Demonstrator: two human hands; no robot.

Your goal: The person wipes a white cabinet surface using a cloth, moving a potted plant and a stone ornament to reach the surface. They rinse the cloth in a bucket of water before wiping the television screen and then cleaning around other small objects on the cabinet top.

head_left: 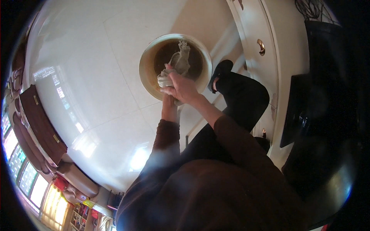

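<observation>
1. The pale cloth (165,79) is bunched at the hands, above the near part of the bucket (144,66); its loose end reaches ahead of them, over the brown water (161,57).

2. The right hand (183,88) is closed around the bunch, fingers pressed into the folds. The left hand (168,99) sits just left of it and partly beneath, mostly hidden; I cannot tell how its fingers close.

3. The grip looks like one for squeezing or twisting. For that, a snug hold on gathered folds should serve better than a fingertip pinch, since wet fabric probably slides.

4. Turning the two hands against each other, wrists fairly straight, would likely press out more than squeezing with one alone.

5. The bunch sits close to the bucket's near rim, just by the wrists. Moving it a little farther ahead would help drips fall inside rather than on the floor (115,84) left of the hands.

6. The loose end trails ahead, so gathering it inward seems wise; left there, it could soak up water again.

7. The sleeves (168,131) end behind the wrists, a sensible place for avoiding splashes.
</observation>
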